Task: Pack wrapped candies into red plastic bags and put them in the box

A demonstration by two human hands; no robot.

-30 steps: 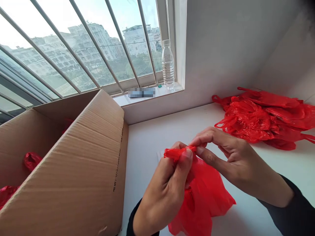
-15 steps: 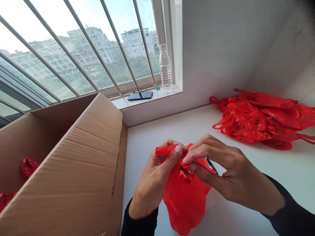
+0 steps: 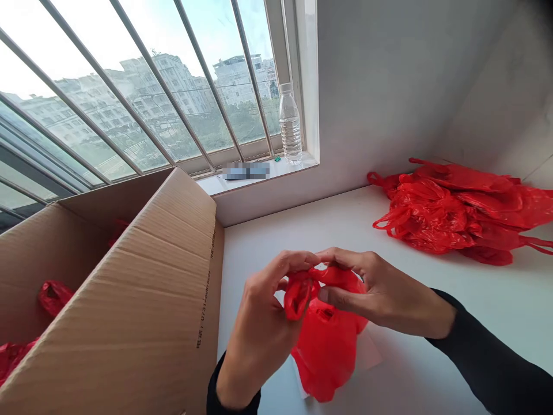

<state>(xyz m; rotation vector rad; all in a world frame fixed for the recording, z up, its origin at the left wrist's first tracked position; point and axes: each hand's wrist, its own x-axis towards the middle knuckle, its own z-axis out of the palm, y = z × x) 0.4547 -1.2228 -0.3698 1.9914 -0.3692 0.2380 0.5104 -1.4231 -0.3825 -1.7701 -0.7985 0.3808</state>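
Note:
A red plastic bag (image 3: 327,351) hangs bunched between my two hands above the white table. My left hand (image 3: 270,311) grips the gathered top of the bag, where a loop of its handle curls open near the fingers. With thumb and fingers, my right hand (image 3: 367,288) pinches the other part of the bag's top. Both hands nearly touch at the fingertips. The bag's lower part bulges downward, and its contents are hidden. Something white and flat, partly covered, lies beneath it on the table.
On the left stands an open cardboard box (image 3: 129,311) with red bags (image 3: 55,297) inside. A heap of red plastic bags (image 3: 458,207) lies at the right against the wall. The windowsill carries a water bottle (image 3: 291,127) and a blurred flat object (image 3: 246,171).
My hands have shifted their grip on the bag's top. The left hand has turned over, with a handle loop now showing, and the right hand has moved left and closer in.

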